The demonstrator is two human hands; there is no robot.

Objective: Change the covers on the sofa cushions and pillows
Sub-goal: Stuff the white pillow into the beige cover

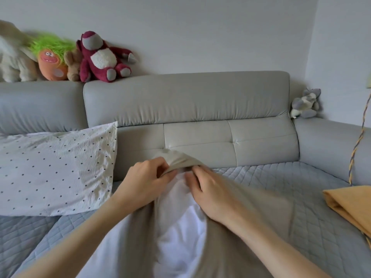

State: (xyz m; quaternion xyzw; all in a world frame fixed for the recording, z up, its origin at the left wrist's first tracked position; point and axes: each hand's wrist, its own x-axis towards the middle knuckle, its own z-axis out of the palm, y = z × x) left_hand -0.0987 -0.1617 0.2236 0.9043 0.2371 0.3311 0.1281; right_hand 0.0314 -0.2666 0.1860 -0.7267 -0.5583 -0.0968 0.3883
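Note:
A white cushion insert (pixel 180 221) lies in front of me on the sofa seat, partly wrapped in a beige cover (pixel 247 213). The cover's open edge bunches at the cushion's far end. My left hand (pixel 146 181) pinches that edge from the left, fingers curled into the cloth. My right hand (pixel 208 189) lies on the cover at the right side of the opening, and its fingertips grip the same edge. A white pillow with dark dots (pixel 54 173) leans against the sofa back at the left. A folded yellow cover (pixel 351 207) lies on the seat at the right.
The grey sofa (pixel 190 97) has a blue quilted seat pad (pixel 281 177). Several plush toys (pixel 100 57) sit on the backrest at the left, and a small grey plush (pixel 306 103) sits in the right corner. A braided cord (pixel 359 137) hangs at the right.

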